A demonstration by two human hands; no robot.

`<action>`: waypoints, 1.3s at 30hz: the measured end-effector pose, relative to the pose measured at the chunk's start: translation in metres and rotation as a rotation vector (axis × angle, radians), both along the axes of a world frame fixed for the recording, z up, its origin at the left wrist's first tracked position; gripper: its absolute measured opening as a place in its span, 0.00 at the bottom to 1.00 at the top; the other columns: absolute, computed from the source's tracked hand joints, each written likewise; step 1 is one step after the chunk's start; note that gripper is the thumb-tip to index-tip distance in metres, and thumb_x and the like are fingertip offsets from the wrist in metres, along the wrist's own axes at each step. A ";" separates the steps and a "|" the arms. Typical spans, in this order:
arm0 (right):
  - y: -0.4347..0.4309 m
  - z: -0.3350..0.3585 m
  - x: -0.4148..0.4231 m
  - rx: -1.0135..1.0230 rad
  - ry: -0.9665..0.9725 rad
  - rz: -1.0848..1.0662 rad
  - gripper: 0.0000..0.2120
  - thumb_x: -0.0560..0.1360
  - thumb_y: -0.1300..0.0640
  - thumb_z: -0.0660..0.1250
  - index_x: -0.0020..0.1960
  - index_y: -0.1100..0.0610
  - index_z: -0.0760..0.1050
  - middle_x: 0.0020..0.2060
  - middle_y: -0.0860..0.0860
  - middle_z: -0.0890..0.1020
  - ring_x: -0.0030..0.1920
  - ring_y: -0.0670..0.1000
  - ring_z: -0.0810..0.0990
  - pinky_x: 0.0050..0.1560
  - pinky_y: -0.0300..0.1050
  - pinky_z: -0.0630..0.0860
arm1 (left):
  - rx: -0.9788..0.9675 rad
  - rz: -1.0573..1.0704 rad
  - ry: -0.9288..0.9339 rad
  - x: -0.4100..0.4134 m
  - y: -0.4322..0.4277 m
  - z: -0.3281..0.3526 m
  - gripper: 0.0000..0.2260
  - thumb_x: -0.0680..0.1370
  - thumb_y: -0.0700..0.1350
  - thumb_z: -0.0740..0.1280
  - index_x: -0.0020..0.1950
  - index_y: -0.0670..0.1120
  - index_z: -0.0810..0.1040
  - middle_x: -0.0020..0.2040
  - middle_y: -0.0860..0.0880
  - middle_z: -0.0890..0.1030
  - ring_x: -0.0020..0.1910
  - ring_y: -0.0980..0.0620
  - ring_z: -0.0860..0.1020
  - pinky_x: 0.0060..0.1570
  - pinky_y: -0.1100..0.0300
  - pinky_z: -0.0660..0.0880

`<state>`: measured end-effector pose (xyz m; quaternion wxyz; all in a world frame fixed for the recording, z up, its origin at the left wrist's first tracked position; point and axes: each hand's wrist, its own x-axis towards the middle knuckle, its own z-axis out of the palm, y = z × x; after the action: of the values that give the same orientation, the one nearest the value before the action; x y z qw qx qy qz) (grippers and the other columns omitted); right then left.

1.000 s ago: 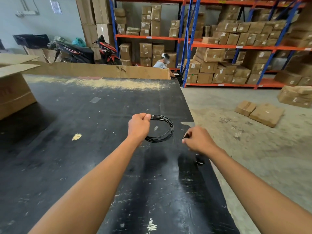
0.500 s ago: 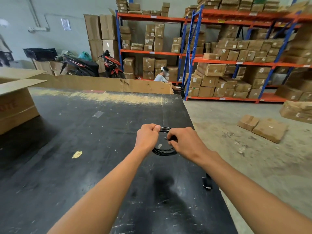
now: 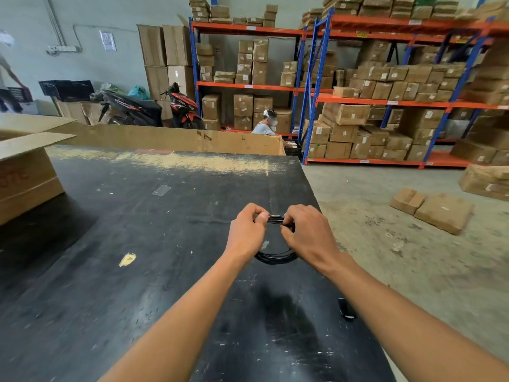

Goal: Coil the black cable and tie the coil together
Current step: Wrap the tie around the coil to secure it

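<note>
Head view: the black cable (image 3: 276, 256) is wound into a round coil of several turns and held in the air above the black table (image 3: 137, 230), near the table's right edge. The left hand (image 3: 246, 232) is closed on the upper left part of the coil, thumb and fingers pinching the bundled turns. The right hand (image 3: 307, 234) is closed on the upper right part, just beside the left, with the top strands showing in the short gap between the two. The lower arc of the coil hangs free below both hands. Whether a loose tail is being wrapped cannot be told; the fingers hide it.

Handling, as a judgement: the cable appears thin, light and flexible, with enough spring to keep a round shape. Turns are likely to fan out if the pinch relaxes. Hold across all turns together at one point of the ring, and keep that pinch fixed while the other hand makes the tie next to it. The coil is not fragile, but sharp kinks should be avoided.

A small dark object (image 3: 345, 310) lies on the table near the right forearm; its identity cannot be told
</note>
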<state>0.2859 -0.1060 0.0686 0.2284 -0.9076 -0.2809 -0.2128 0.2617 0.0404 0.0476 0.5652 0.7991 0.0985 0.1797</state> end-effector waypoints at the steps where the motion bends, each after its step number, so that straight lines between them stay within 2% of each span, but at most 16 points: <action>1: 0.001 0.000 0.000 0.010 -0.006 0.003 0.06 0.71 0.60 0.69 0.38 0.55 0.73 0.36 0.51 0.79 0.39 0.54 0.74 0.38 0.44 0.64 | 0.016 0.007 -0.006 -0.001 0.000 0.001 0.07 0.81 0.47 0.60 0.45 0.51 0.75 0.39 0.49 0.80 0.29 0.55 0.71 0.31 0.60 0.69; 6: -0.001 0.004 0.002 0.037 -0.007 0.004 0.07 0.71 0.57 0.71 0.39 0.56 0.74 0.35 0.49 0.79 0.39 0.52 0.73 0.38 0.44 0.64 | 0.015 -0.032 -0.007 -0.003 -0.005 0.006 0.07 0.82 0.46 0.60 0.46 0.48 0.74 0.41 0.47 0.81 0.27 0.57 0.71 0.21 0.71 0.66; 10: -0.005 0.006 0.003 0.024 0.004 0.015 0.07 0.70 0.57 0.70 0.39 0.53 0.72 0.33 0.45 0.75 0.37 0.50 0.71 0.37 0.45 0.65 | 0.039 -0.064 0.020 -0.003 -0.004 0.009 0.07 0.82 0.47 0.60 0.45 0.50 0.74 0.41 0.50 0.84 0.21 0.62 0.70 0.23 0.69 0.67; 15: -0.008 0.006 0.004 0.052 0.014 0.073 0.05 0.71 0.57 0.73 0.42 0.56 0.78 0.35 0.49 0.81 0.38 0.52 0.76 0.38 0.46 0.69 | 0.011 -0.040 -0.002 -0.006 -0.004 0.011 0.06 0.81 0.45 0.62 0.45 0.49 0.76 0.40 0.50 0.85 0.21 0.64 0.71 0.20 0.72 0.64; 18: -0.010 0.010 0.006 0.107 0.079 0.136 0.01 0.74 0.58 0.71 0.44 0.55 0.82 0.34 0.49 0.83 0.35 0.51 0.77 0.38 0.47 0.72 | 0.063 -0.026 -0.015 -0.008 0.000 0.010 0.06 0.81 0.46 0.62 0.45 0.50 0.76 0.40 0.53 0.85 0.30 0.65 0.75 0.26 0.72 0.66; 21: -0.013 0.014 0.009 0.090 0.174 0.149 0.04 0.75 0.57 0.69 0.45 0.53 0.83 0.35 0.47 0.84 0.36 0.48 0.79 0.40 0.46 0.74 | 0.076 -0.060 -0.025 -0.012 0.000 0.009 0.05 0.81 0.45 0.63 0.45 0.50 0.76 0.41 0.53 0.85 0.43 0.58 0.80 0.33 0.70 0.68; 23: -0.014 0.018 0.013 0.089 0.248 0.141 0.04 0.75 0.57 0.69 0.44 0.51 0.83 0.37 0.47 0.85 0.40 0.49 0.81 0.43 0.46 0.76 | 0.070 -0.081 -0.042 -0.014 -0.001 0.008 0.05 0.81 0.44 0.64 0.46 0.50 0.76 0.43 0.51 0.85 0.43 0.55 0.80 0.30 0.72 0.70; 26: -0.015 0.024 0.017 0.180 0.408 0.141 0.05 0.75 0.57 0.70 0.43 0.52 0.83 0.38 0.48 0.85 0.41 0.49 0.82 0.46 0.48 0.77 | 0.058 -0.115 -0.079 -0.015 -0.002 0.010 0.05 0.81 0.43 0.64 0.46 0.48 0.76 0.45 0.48 0.84 0.38 0.55 0.77 0.30 0.74 0.70; 30: -0.020 0.028 0.019 0.396 0.697 0.184 0.04 0.75 0.59 0.70 0.44 0.57 0.83 0.37 0.55 0.84 0.37 0.49 0.79 0.41 0.45 0.76 | 0.097 -0.161 -0.122 -0.014 -0.002 0.012 0.06 0.81 0.42 0.64 0.45 0.49 0.76 0.44 0.51 0.84 0.41 0.49 0.80 0.33 0.73 0.71; 32: -0.023 0.029 0.018 0.499 0.846 0.208 0.04 0.75 0.60 0.71 0.45 0.60 0.83 0.37 0.55 0.83 0.38 0.50 0.79 0.37 0.41 0.77 | 0.099 -0.168 -0.147 -0.014 -0.002 0.011 0.07 0.81 0.42 0.64 0.44 0.51 0.76 0.44 0.51 0.83 0.44 0.48 0.80 0.33 0.73 0.72; 33: -0.023 0.029 0.019 0.532 0.892 0.204 0.04 0.75 0.60 0.71 0.46 0.61 0.83 0.38 0.55 0.83 0.39 0.50 0.79 0.38 0.41 0.77 | 0.100 -0.172 -0.162 -0.014 -0.002 0.010 0.07 0.81 0.42 0.64 0.43 0.51 0.76 0.44 0.50 0.83 0.44 0.47 0.80 0.33 0.73 0.73; 36: -0.022 0.026 0.020 0.613 0.901 0.154 0.05 0.73 0.60 0.73 0.46 0.62 0.85 0.40 0.57 0.85 0.41 0.53 0.80 0.42 0.47 0.76 | 0.106 -0.174 -0.176 -0.012 -0.003 0.009 0.07 0.80 0.42 0.64 0.44 0.52 0.76 0.45 0.49 0.84 0.45 0.47 0.80 0.36 0.68 0.75; 39: -0.020 0.021 0.021 0.569 0.706 0.108 0.03 0.73 0.59 0.74 0.45 0.57 0.87 0.40 0.51 0.88 0.42 0.50 0.84 0.47 0.47 0.79 | 0.091 -0.134 -0.098 -0.010 -0.007 0.009 0.06 0.81 0.44 0.63 0.45 0.51 0.76 0.44 0.52 0.85 0.46 0.51 0.81 0.47 0.58 0.75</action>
<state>0.3066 -0.1260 0.0899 0.5610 -0.8098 -0.1633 0.0531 0.2514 0.0338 0.0571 0.5430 0.8191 0.0089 0.1848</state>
